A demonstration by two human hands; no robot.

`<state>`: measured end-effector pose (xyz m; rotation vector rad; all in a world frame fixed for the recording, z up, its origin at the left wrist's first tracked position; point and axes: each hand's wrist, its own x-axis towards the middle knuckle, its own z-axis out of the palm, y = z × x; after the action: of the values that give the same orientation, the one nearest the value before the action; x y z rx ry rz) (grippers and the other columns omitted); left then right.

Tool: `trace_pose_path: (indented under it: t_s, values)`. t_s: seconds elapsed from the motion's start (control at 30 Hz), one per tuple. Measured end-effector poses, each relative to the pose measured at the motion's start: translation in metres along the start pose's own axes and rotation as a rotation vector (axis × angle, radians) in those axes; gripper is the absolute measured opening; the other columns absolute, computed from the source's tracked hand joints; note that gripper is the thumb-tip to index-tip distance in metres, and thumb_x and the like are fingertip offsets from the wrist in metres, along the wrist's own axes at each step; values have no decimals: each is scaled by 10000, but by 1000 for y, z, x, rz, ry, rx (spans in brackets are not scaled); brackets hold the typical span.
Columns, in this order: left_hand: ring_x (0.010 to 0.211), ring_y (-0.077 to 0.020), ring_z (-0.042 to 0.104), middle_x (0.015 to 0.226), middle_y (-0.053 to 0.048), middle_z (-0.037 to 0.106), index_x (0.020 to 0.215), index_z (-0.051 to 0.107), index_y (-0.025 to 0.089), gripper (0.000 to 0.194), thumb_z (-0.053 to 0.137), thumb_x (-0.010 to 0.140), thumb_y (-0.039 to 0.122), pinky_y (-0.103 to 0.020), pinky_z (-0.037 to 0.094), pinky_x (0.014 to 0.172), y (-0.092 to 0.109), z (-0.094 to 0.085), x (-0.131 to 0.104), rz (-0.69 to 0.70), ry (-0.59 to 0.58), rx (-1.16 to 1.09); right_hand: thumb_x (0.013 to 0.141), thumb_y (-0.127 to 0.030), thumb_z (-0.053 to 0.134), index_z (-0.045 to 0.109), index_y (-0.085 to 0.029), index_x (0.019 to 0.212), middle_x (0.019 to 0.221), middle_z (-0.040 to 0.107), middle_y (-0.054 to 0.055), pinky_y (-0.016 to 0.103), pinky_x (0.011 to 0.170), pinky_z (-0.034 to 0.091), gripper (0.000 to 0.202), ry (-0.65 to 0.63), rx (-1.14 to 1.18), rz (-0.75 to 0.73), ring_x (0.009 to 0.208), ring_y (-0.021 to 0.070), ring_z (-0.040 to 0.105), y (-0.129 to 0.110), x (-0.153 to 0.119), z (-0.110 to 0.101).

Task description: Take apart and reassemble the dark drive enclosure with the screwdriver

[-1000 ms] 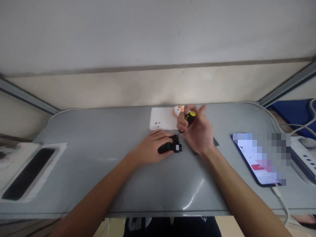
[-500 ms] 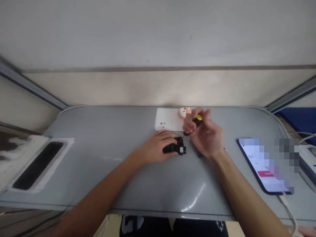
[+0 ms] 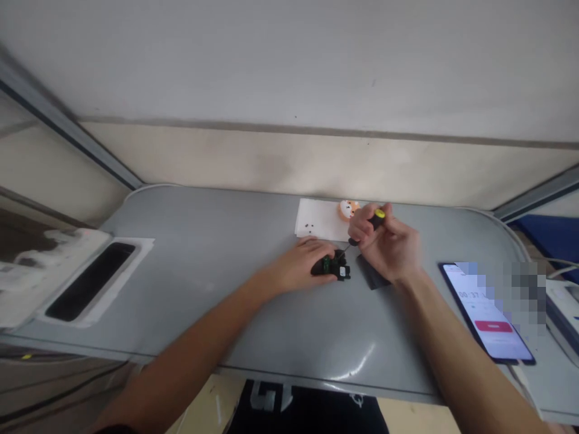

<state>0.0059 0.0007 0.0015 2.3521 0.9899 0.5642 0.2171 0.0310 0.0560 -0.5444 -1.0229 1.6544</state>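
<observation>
My left hand is closed around a small black device lying on the grey table. Some green circuit board shows between the fingers, and a white label sits on the device's near right end. A screwdriver with a black handle and yellow cap is gripped in my right hand. Its thin shaft slants down to the left, with the tip at the device; exact contact cannot be made out. Under my right wrist lies a flat dark piece, partly hidden by the hand.
Behind the hands, a white paper pad carries several tiny dark bits, perhaps screws, and an orange-and-white animal figure. A lit phone with a cable lies at right. A black phone-like slab rests at left.
The view has shifted and tilted slightly. My right hand, with the screwdriver, sits a little farther from the device, and more of the flat dark piece shows. My left hand keeps its hold.
</observation>
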Motion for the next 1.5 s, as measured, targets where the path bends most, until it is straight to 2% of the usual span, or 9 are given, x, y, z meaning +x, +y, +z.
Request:
trace_pose_path:
  t_s: [0.1, 0.33, 0.47, 0.63, 0.8, 0.93, 1.13, 1.33, 1.5]
  values:
    - [1317, -256, 596, 1350, -44, 692, 1103, 642, 245, 277, 774, 895, 372, -463, 315, 1239, 0, 0, 0, 6, 7, 14, 913, -599, 664, 616, -252, 837, 656, 313, -32, 311, 542, 387, 359, -33, 13, -8, 552, 143, 313, 6, 5, 11]
    - [1316, -237, 598, 1366, -58, 680, 1038, 645, 224, 205, 748, 913, 349, -442, 331, 1235, 2, -2, -3, 72, 29, 63, 941, -457, 682, 696, -218, 865, 883, 548, 49, 349, 704, 469, 251, -25, -100, -67, 767, 181, 544, 3, 2, 8]
    - [1305, -225, 606, 1372, -61, 675, 1055, 650, 229, 157, 695, 948, 335, -427, 352, 1220, 3, -5, -4, 103, 40, 80, 995, -501, 590, 661, -260, 1007, 729, 454, -2, 305, 612, 405, 251, 42, 62, -39, 634, 150, 437, 7, 1, 9]
    - [1296, -230, 619, 1357, -70, 689, 1071, 659, 222, 169, 672, 965, 352, -439, 340, 1216, 4, -6, -3, 105, 33, 118, 966, -515, 631, 576, -257, 862, 655, 337, -33, 276, 555, 350, 284, 50, 159, -45, 567, 134, 327, 8, -3, 16]
    - [1290, -234, 622, 1359, -58, 693, 1046, 667, 222, 173, 676, 968, 377, -436, 368, 1166, 4, -9, -2, 116, 54, 140, 954, -384, 665, 633, -232, 844, 859, 519, 30, 307, 704, 458, 191, 35, 46, -70, 779, 163, 514, -1, -2, 8]
    - [1308, -219, 612, 1381, -39, 685, 1098, 672, 236, 197, 664, 991, 402, -423, 362, 1163, 3, -9, -2, 122, 53, 159, 989, -409, 608, 632, -226, 859, 783, 485, 17, 325, 702, 475, 225, -23, 34, -8, 717, 161, 505, -3, 0, 4]
    - [1296, -230, 626, 1391, -39, 685, 1101, 689, 232, 221, 671, 988, 422, -424, 393, 1140, 1, -7, -2, 101, 36, 198, 998, -522, 588, 547, -267, 923, 708, 370, -27, 276, 588, 429, 269, 158, 80, -111, 601, 134, 395, 8, 2, 16]
    - [1315, -239, 613, 1383, -51, 689, 1123, 696, 232, 246, 653, 999, 439, -420, 420, 1150, 2, -7, -2, 108, 38, 183, 971, -456, 638, 593, -247, 857, 857, 514, 32, 325, 724, 486, 242, 149, -69, -127, 776, 173, 522, 3, 1, 8]
    - [1330, -242, 604, 1386, -62, 681, 1167, 695, 236, 260, 649, 1003, 433, -433, 436, 1167, 2, -5, -3, 93, 38, 164, 986, -527, 570, 604, -268, 920, 767, 414, 6, 334, 670, 481, 270, 145, 1, -79, 683, 175, 453, 0, 1, 6]
